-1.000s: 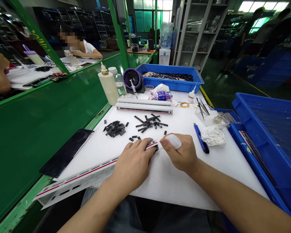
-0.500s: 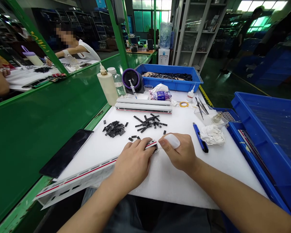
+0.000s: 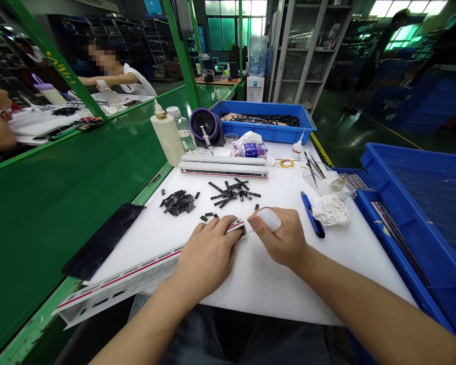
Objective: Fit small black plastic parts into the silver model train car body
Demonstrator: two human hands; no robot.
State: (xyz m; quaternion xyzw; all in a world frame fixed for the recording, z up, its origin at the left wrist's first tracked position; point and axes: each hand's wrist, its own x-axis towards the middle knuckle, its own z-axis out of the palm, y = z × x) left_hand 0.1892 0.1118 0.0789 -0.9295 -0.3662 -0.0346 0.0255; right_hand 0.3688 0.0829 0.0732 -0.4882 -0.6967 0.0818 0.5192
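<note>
My left hand (image 3: 207,256) is wrapped over a long white train-car shell (image 3: 125,283) with a red stripe and a row of window openings. The shell slants from the lower left to the middle of the table, and my palm covers part of it. In my right hand (image 3: 287,241) is a small white squeeze bottle (image 3: 269,220), its narrow tip pointing at the shell's right end. Beyond my hands lie a pile of small black pieces (image 3: 178,203) and a heap of black strips (image 3: 230,192). A few loose black pieces (image 3: 204,218) rest close to my left fingers.
More white shells (image 3: 224,170) stand across the back, before a tissue pack (image 3: 250,149) and a blue bin (image 3: 285,133). A blue cutter (image 3: 312,215) and white cloth (image 3: 330,210) lie right. A dark flat panel (image 3: 104,241) is left. Another person (image 3: 135,78) sits beyond the green divider.
My hands, the shell and the squeeze bottle keep nearly the same pose. The view has shifted slightly. Across the divider, the other person's arm has moved.
</note>
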